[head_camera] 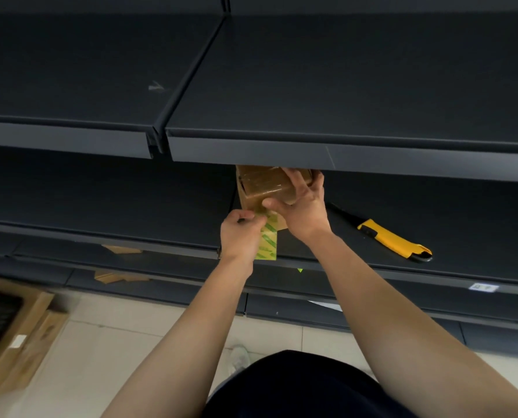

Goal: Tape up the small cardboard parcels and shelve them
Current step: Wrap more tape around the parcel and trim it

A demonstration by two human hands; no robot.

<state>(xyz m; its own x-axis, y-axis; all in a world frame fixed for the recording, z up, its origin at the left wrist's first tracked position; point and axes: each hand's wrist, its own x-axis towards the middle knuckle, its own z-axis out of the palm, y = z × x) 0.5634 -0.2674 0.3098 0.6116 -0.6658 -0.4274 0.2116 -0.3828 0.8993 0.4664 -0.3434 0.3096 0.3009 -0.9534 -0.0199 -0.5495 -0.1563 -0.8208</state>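
Observation:
A small cardboard parcel point(262, 185), wrapped in clear tape, sits on the dark middle shelf point(100, 206), its top partly hidden by the shelf above. My right hand point(304, 206) grips its right side, thumb pressed on the front face. A strip of clear tape with green print point(269, 241) hangs from the parcel's front. My left hand point(241, 233) pinches that strip just below the parcel.
A yellow and black utility knife point(393, 238) lies on the same shelf to the right. The upper shelf point(312, 152) overhangs the parcel. Cardboard pieces point(120, 276) lie on lower shelves at left. A wooden crate point(19, 333) stands on the floor at the left.

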